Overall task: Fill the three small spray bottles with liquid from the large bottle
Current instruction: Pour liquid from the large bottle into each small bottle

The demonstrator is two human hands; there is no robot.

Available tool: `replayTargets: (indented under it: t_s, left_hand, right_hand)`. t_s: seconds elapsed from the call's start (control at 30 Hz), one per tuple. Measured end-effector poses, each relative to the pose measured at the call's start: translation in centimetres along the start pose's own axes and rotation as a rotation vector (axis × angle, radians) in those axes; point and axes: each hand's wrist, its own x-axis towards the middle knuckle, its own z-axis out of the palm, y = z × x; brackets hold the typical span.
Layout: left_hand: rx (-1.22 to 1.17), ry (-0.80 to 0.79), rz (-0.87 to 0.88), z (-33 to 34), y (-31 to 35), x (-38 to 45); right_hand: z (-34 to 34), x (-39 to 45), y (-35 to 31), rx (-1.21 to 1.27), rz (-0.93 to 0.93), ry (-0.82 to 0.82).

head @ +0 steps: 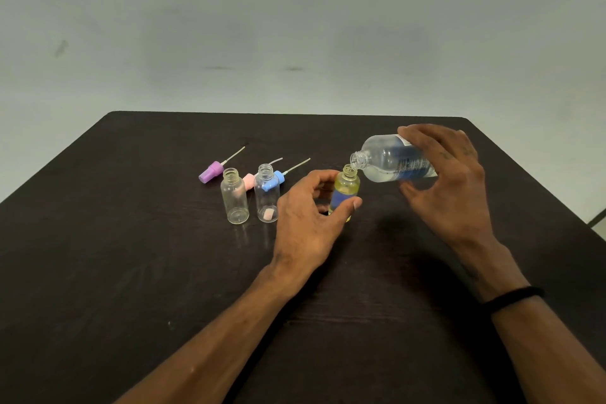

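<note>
Pour step, first small bottle (345, 192) at frame centre: keep the large bottle (395, 157) neck right over the small mouth, tilt slowly, thin stream, stop short of the threads so the sprayer tube still fits. Left hand (310, 216) curls thumb and fingers round the small bottle, steadying it on the tabletop (131, 272). Right hand (447, 180), right of centre, grips the large bottle tipped near horizontal, fingers over, thumb under. Two empty bottles (234, 196) (266, 193) stand left of centre, uncapped; sprayer tops (211, 170) lie behind them.
</note>
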Motion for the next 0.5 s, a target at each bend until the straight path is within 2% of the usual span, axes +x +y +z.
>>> replayTargets:
  t_s: [0.5]
  left_hand:
    - [0.025,-0.008,0.009,0.01,-0.02,0.03]
  right_hand:
    - [-0.11,0.08,-0.14,-0.001,-0.002,0.005]
